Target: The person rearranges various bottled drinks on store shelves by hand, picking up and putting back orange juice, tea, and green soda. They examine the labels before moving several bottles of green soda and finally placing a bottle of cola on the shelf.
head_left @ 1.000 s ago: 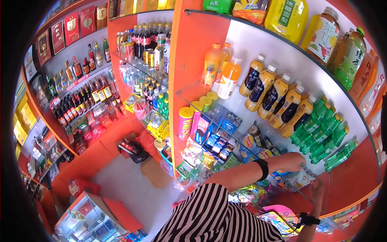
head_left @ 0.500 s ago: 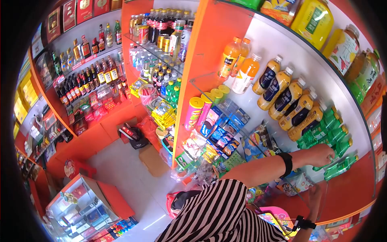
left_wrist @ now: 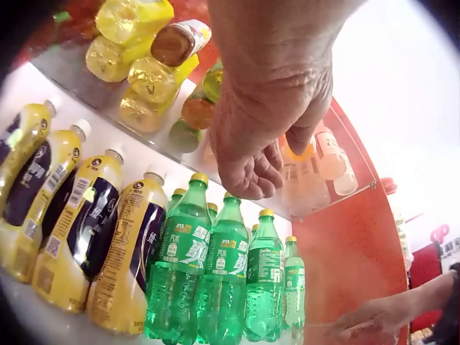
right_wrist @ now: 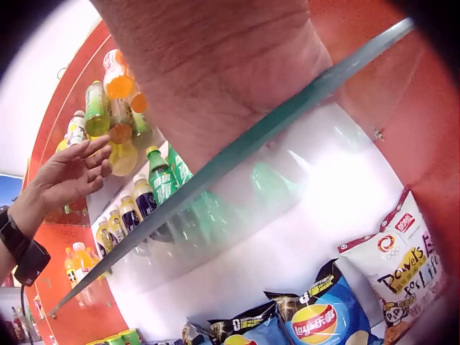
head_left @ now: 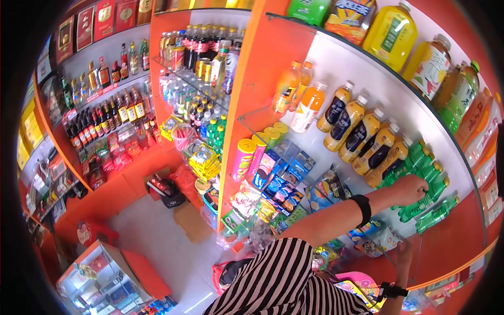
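Observation:
My left hand [head_left: 412, 190] reaches over the row of green soda bottles [left_wrist: 221, 273] on the glass shelf. In the left wrist view its fingers hang loosely curved just above the yellow caps; the right wrist view shows that hand [right_wrist: 72, 176] with nothing in it. A single green bottle [head_left: 438, 214] stands at the near end of the row, slightly apart from the others. My right hand [head_left: 403, 258] is low at the shelf's front edge, fingers stretched out in the left wrist view. From its own wrist camera, the glass edge [right_wrist: 266, 129] crosses in front of it and its fingers are hidden.
Yellow bottles with dark labels [head_left: 353, 131] line the same shelf, beside orange juice bottles [head_left: 310, 107]. Large drink bottles [head_left: 391, 37] occupy the shelf above. Chip bags [right_wrist: 316, 313] sit below the glass. A glass display case [head_left: 105, 278] stands on the floor at left.
My left hand has moved from above the snack bags to the green bottles, then slightly up along their row. My right hand stays near the shelf's front edge. The head view has shifted.

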### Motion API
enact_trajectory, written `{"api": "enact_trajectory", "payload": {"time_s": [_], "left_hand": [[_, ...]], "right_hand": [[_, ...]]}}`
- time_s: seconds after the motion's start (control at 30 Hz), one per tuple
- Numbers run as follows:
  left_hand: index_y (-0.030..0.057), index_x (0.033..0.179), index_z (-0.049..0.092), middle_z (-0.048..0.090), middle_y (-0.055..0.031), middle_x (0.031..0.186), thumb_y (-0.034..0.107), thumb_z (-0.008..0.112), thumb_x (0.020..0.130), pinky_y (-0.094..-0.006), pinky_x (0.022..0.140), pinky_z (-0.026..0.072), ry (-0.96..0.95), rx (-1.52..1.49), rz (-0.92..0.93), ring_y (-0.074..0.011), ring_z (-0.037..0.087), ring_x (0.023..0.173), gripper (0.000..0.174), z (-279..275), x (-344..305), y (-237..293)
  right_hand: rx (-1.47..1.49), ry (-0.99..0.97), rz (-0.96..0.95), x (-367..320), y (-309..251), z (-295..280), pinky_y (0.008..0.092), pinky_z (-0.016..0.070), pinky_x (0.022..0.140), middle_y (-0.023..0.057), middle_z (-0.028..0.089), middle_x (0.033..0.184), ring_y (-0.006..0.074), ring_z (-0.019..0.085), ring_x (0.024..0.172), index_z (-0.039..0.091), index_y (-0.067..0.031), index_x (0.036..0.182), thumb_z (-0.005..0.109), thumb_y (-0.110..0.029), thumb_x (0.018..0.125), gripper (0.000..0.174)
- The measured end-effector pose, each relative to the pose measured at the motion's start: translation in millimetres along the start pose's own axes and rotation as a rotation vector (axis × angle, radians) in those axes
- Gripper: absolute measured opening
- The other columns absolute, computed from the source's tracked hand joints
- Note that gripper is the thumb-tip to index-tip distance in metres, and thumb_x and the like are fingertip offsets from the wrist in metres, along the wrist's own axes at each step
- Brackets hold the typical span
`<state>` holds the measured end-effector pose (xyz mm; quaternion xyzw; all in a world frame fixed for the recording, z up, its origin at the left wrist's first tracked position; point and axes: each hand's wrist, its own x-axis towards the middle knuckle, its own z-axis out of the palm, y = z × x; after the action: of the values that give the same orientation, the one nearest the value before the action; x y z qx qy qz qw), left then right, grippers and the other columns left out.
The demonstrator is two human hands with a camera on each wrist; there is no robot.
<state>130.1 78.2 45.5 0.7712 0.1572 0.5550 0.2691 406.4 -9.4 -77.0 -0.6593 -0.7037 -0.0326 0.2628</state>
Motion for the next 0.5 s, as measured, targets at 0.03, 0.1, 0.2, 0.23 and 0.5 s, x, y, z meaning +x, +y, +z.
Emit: {"api": "enact_trajectory", "payload": {"time_s": [0.03, 0.1, 0.2, 0.23, 0.5], "left_hand": [[0.0033, 0.096, 0.064, 0.063, -0.0184, 0.082, 0.013, 0.054, 0.079, -0.0416, 0.067, 0.0469, 0.024, 0.034, 0.018, -0.0329, 0.061, 0.076, 0.022, 1, 2, 2], [0.0040, 0.095, 0.064, 0.064, -0.0177, 0.082, 0.015, 0.056, 0.079, -0.0408, 0.068, 0.0478, 0.041, 0.047, 0.045, -0.0313, 0.062, 0.077, 0.022, 3, 10, 2], [0.0055, 0.098, 0.064, 0.065, -0.0158, 0.083, 0.017, 0.059, 0.079, -0.0371, 0.071, 0.0498, 0.012, 0.065, 0.066, -0.0267, 0.065, 0.079, 0.023, 9, 20, -1], [0.0063, 0.101, 0.064, 0.065, -0.0158, 0.086, 0.017, 0.058, 0.081, -0.0347, 0.072, 0.0502, -0.057, 0.077, -0.033, -0.0240, 0.065, 0.079, 0.023, -1, 20, 16], [0.0035, 0.115, 0.059, 0.065, -0.0128, 0.098, 0.021, 0.057, 0.088, -0.0294, 0.079, 0.0474, -0.151, -0.021, -0.052, -0.0170, 0.061, 0.090, 0.032, 0, 58, 19]], "right_hand": [[0.019, 0.022, -0.007, 0, 4, 3, 0.0414, 0.0416, 0.088, 0.0229, 0.055, 0.113, 0.0373, 0.053, 0.106, 0.050, 0.0022, 0.119, 0.054, -0.014, 0.087, 0.036], [0.064, 0.037, -0.008, 0, 9, 10, 0.0412, 0.0427, 0.088, 0.0224, 0.056, 0.114, 0.0370, 0.054, 0.105, 0.050, 0.0009, 0.120, 0.055, -0.013, 0.084, 0.038], [-0.006, 0.079, 0.147, -5, 2, 11, 0.0443, 0.0454, 0.082, 0.0237, 0.057, 0.110, 0.0400, 0.056, 0.099, 0.053, 0.0027, 0.113, 0.059, -0.019, 0.081, 0.039], [-0.078, 0.133, 0.137, -8, -1, 12, 0.0445, 0.0458, 0.080, 0.0240, 0.058, 0.106, 0.0412, 0.056, 0.096, 0.055, 0.0029, 0.108, 0.060, -0.022, 0.081, 0.037], [0.033, 0.129, 0.087, -17, -28, -8, 0.0422, 0.0447, 0.086, 0.0206, 0.057, 0.110, 0.0373, 0.055, 0.102, 0.057, 0.0028, 0.105, 0.064, -0.020, 0.079, 0.035]]}}
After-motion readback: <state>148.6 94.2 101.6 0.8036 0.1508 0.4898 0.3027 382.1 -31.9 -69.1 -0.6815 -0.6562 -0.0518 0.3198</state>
